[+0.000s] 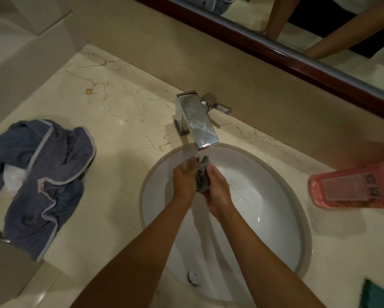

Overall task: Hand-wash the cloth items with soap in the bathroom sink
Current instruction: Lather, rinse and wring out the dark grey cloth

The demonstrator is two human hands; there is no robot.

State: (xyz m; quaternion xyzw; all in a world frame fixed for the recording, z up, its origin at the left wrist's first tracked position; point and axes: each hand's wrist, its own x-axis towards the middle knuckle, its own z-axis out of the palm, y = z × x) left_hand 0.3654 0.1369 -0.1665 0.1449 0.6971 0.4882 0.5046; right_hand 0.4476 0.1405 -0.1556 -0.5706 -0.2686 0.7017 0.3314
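Head view: cloth (202,182) over sink (248,196)

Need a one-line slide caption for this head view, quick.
Both hands, left hand and right hand, squeeze a small grey cloth under the running faucet over the sink.

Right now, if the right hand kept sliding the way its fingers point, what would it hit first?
Probably the faucet: the right hand, gripping the small grey cloth, points up toward its spout, just beyond the fingers. Depth is unclear.
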